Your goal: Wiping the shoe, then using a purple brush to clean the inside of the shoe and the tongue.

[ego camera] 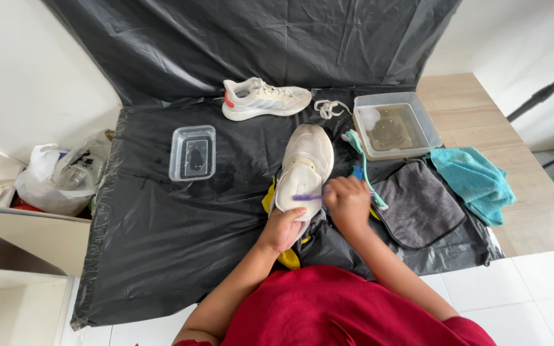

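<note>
While the small clear plastic tub (192,152) sat unused at left, left hand (283,229) gripped the heel of the off-white laceless sneaker (305,168); right hand (347,200) held a purple toothbrush (307,197) mid-scrub (second sneaker (264,98) apparently untouched, laced). Grey microfibre cloth (419,202) unused.

Bright, even daylight; soft glare streaks the black plastic sheet (161,237) toward twelve o'clock; shadows faint; focus sharp at centre; wide-angle bending curves edges at three and nine o'clock
</note>
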